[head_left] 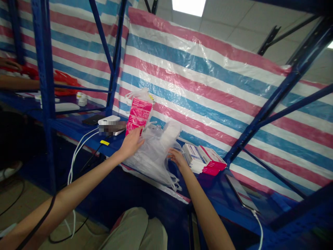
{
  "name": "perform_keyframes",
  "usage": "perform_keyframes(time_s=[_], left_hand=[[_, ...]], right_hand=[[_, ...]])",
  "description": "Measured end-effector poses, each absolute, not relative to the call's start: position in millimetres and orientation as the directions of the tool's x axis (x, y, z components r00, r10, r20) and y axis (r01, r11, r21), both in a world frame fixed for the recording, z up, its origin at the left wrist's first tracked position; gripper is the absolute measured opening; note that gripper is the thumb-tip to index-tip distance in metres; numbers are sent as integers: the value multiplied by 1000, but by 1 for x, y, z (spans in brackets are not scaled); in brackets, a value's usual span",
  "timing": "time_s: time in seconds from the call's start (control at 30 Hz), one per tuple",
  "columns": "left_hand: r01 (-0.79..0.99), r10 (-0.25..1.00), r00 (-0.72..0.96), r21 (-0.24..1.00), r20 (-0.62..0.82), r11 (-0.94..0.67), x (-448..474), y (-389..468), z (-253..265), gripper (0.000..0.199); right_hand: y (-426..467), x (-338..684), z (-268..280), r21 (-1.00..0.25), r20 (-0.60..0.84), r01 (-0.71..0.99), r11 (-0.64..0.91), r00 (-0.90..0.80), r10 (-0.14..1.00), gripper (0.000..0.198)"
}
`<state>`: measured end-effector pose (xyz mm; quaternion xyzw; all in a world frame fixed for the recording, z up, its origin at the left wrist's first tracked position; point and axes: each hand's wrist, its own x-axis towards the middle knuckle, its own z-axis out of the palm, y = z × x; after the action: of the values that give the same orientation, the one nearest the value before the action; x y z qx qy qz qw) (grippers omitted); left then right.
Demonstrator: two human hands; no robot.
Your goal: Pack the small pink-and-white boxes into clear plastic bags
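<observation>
My left hand [132,141] lies with fingers stretched and thumb apart against the lower end of a pink stack of boxes [139,113], which is in a thin clear bag. Just right of it, a crumpled clear plastic bag [148,152] spreads over the shelf edge, its handles hanging toward me. A white, rolled-looking bundle [171,133] shows at the back of this bag. My right hand [178,158] is at the bag's right side, fingers loosely curled and apart; I cannot make out a firm grip.
White-and-pink boxes [212,159] and white-and-blue boxes [194,156] stand right on the blue shelf [208,187]. A phone [241,191] with a cable lies beyond. Left are a white power bank [109,119], cables and a blue post [44,86]. Another person's arm [18,82] reaches in far left.
</observation>
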<state>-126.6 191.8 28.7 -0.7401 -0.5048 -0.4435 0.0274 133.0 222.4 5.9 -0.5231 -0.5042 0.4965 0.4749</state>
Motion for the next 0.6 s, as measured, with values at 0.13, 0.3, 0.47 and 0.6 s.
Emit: perform_keyframes(time_s=[0.13,0.3,0.47,0.6], left_hand=[[661,490,570,-14,660,-750,-115,144,40,59],[536,421,797,-185,433,-824,-98,133,10,87],[575,485,797,-204,360,-792,-88,151,-22,68],[547,435,808,-230,398,-805,-82,155,-20,55]], right_hand=[[224,135,1,-992,-106,78,-101,-63,992,21],[212,150,8,-982,-111,167,-89,-123,986,32],[202,179,35,-820,-102,569,66,-259,960,32],[193,183,72,-659,-69,701,273,-418,906,31]])
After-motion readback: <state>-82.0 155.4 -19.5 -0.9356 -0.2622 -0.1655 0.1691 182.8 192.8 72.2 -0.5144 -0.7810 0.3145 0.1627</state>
